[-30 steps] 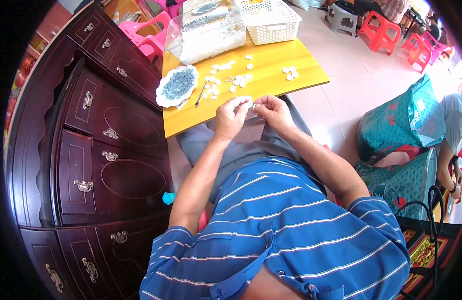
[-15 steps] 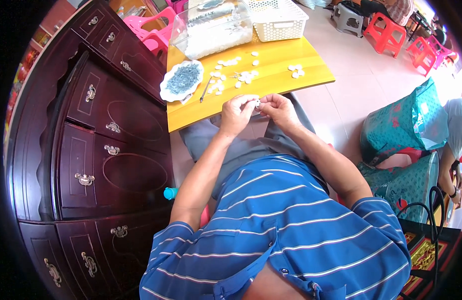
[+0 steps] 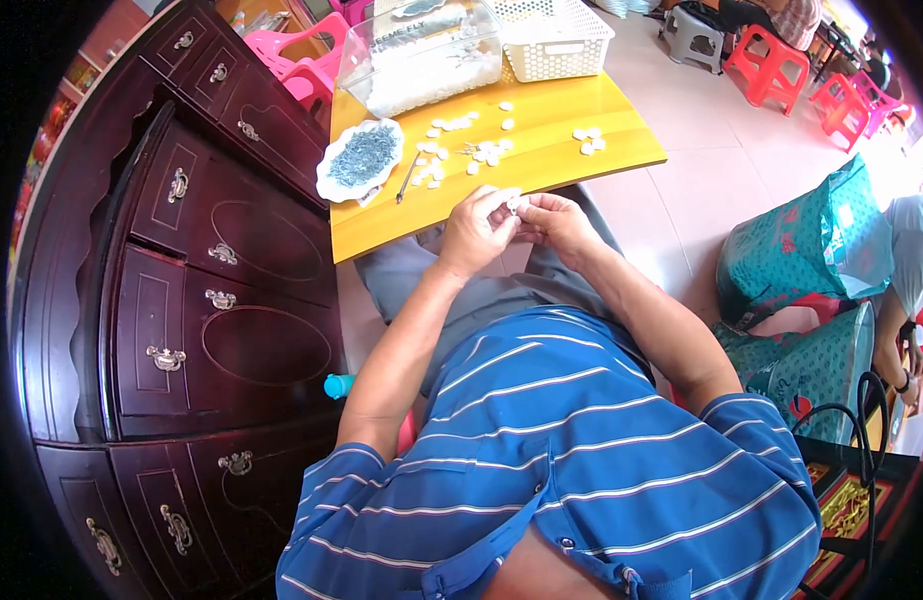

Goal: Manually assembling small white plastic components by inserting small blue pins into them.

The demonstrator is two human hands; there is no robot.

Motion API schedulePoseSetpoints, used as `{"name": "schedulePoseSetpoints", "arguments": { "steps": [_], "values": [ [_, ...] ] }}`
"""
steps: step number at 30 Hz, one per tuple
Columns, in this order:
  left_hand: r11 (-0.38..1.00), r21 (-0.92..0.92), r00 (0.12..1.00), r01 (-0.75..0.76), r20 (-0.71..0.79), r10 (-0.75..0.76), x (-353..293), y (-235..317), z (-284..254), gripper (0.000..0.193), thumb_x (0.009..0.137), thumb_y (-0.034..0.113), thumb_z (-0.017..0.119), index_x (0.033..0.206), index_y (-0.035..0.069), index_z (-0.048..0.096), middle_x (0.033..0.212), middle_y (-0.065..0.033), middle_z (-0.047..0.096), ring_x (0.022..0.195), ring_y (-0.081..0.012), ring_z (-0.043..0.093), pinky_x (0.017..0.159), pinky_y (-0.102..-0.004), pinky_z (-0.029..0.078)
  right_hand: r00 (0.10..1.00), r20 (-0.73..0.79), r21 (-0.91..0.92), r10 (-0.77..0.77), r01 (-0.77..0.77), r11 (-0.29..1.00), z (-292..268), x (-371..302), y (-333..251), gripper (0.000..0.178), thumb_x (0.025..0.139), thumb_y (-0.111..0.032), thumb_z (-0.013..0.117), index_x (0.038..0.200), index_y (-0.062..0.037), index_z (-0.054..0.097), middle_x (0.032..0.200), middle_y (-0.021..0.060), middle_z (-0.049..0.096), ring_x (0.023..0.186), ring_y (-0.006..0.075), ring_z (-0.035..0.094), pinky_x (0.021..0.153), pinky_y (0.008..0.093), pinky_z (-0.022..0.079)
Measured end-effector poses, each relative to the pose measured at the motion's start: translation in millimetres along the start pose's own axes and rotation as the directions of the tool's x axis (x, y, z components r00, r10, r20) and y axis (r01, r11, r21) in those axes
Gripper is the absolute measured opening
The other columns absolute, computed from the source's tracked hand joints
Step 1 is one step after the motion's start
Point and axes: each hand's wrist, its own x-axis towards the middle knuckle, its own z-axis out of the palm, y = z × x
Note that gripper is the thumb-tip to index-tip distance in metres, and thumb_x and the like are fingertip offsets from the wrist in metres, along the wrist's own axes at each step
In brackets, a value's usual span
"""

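My left hand [image 3: 476, 230] and my right hand [image 3: 560, 226] meet over my lap, just off the near edge of the yellow table. Between their fingertips they grip a small white piece [image 3: 513, 203], too small to make out exactly. Both hands are closed in a pinch on it. On the tabletop beyond lie several small round white pieces [image 3: 487, 152], some in loose clusters. A thin dark tool [image 3: 410, 179] rests left of them. Beside it sits a white scalloped dish [image 3: 331, 187] full of small dark grey-blue bits.
A clear plastic bin [image 3: 360, 75] of white material and a white perforated basket [image 3: 562, 65] stand at the table's [image 3: 382, 228] far side. A dark wooden cabinet [image 3: 257, 290] lines my left. Teal bags [image 3: 782, 250] stand to my right; red stools [image 3: 767, 68] are farther off.
My left fingers have shifted around the small white piece, and more of its white surface shows. Both hands stay in nearly the same place. Things on the table have not moved.
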Motion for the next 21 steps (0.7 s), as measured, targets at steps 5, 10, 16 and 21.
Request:
{"name": "schedulePoseSetpoints", "arguments": {
  "steps": [5, 10, 16, 21],
  "values": [
    [0.996, 0.073, 0.998, -0.057, -0.034, 0.06, -1.6, -2.6, 1.3, 0.034, 0.076, 0.003, 0.078, 0.108, 0.0, 0.07, 0.091, -0.0098, 0.067, 0.069, -0.0189, 0.065, 0.066, -0.0303, 0.054, 0.999, -0.025, -0.006, 0.038, -0.038, 0.999, 8.0, -7.5, -9.0, 0.015, 0.097, -0.012, 0.066, 0.108, -0.002, 0.067, 0.102, 0.008, 0.071, 0.094, 0.0162, 0.069, 0.086, 0.0301, 0.055],
    [0.994, 0.101, 0.999, -0.037, -0.013, 0.038, -2.5, -1.9, 1.3, 0.034, 0.075, 0.005, 0.079, 0.107, 0.001, 0.07, 0.092, -0.0108, 0.067, 0.07, -0.0222, 0.066, 0.067, -0.0328, 0.055, 0.999, -0.024, 0.008, 0.035, -0.035, 0.999, 2.4, -1.8, -2.5, 0.012, 0.098, -0.014, 0.067, 0.104, -0.004, 0.068, 0.096, 0.0071, 0.073, 0.086, 0.0147, 0.072, 0.08, 0.0279, 0.06],
    [0.983, 0.167, 0.997, -0.076, -0.013, 0.08, -2.7, -1.5, 0.5, 0.03, 0.079, 0.008, 0.076, 0.108, 0.001, 0.07, 0.093, -0.0126, 0.067, 0.075, -0.0269, 0.067, 0.07, -0.0349, 0.055, 0.999, -0.014, 0.041, 0.045, -0.045, 0.998, 3.8, -3.6, -4.8, 0.014, 0.097, -0.016, 0.068, 0.105, -0.0043, 0.069, 0.095, 0.007, 0.073, 0.084, 0.0135, 0.072, 0.082, 0.028, 0.06],
    [0.978, 0.17, 0.992, -0.123, 0.003, 0.124, -1.0, 3.0, -1.2, 0.026, 0.082, 0.009, 0.074, 0.107, 0.003, 0.07, 0.097, -0.0138, 0.069, 0.084, -0.0317, 0.068, 0.075, -0.038, 0.055, 0.999, 0.015, 0.037, 0.046, -0.046, 0.998, 4.2, -5.4, -8.0, 0.017, 0.098, -0.017, 0.066, 0.107, -0.0032, 0.069, 0.099, 0.0066, 0.073, 0.087, 0.0133, 0.069, 0.078, 0.0277, 0.055]
  ]
}}
